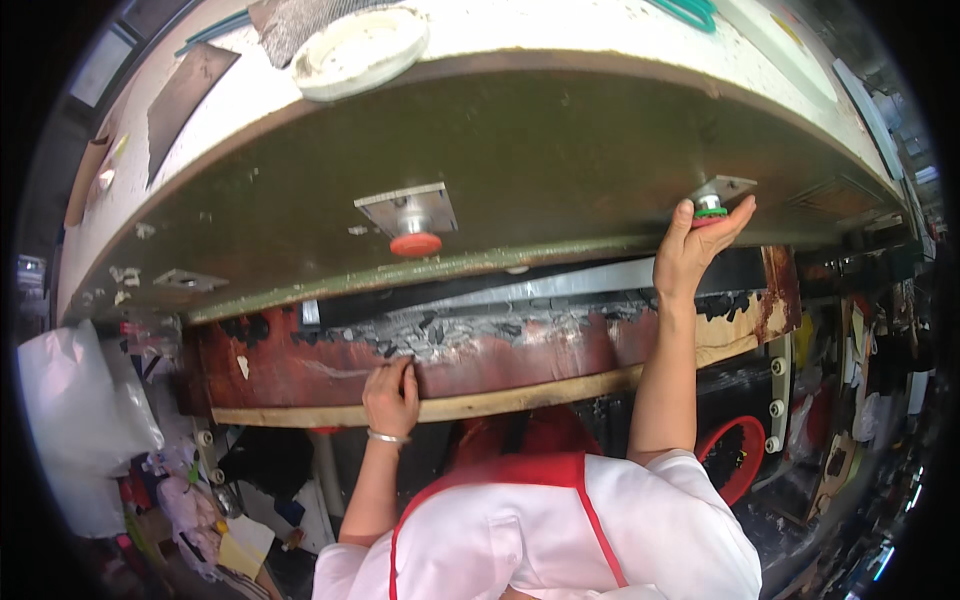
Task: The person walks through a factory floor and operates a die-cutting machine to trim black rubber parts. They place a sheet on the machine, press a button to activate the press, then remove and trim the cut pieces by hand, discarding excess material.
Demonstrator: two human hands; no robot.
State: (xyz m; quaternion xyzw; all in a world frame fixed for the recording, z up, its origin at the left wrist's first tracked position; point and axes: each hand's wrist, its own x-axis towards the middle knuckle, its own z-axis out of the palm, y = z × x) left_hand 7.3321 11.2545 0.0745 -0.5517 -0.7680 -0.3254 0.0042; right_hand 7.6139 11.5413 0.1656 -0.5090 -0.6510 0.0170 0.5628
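1. Button (710, 212), ringed in green, is set on a metal plate (738, 185) toward the right of the dark green panel (560, 140).
2. The right hand (690, 248) is raised to this button, its thumb and fingers spread apart around it; whether the button is pressed cannot be told.
3. The left hand (390, 394), well apart from the right, is rested on the worn red desk (300, 372) with its fingers loosely bent; whether anything is pinched beneath them cannot be told.
4. A red button (415, 244) is mounted farther left on the panel, on a second plate (377, 210).
5. A round white dish (362, 52) is placed on the pale surface (510, 28) above the panel.
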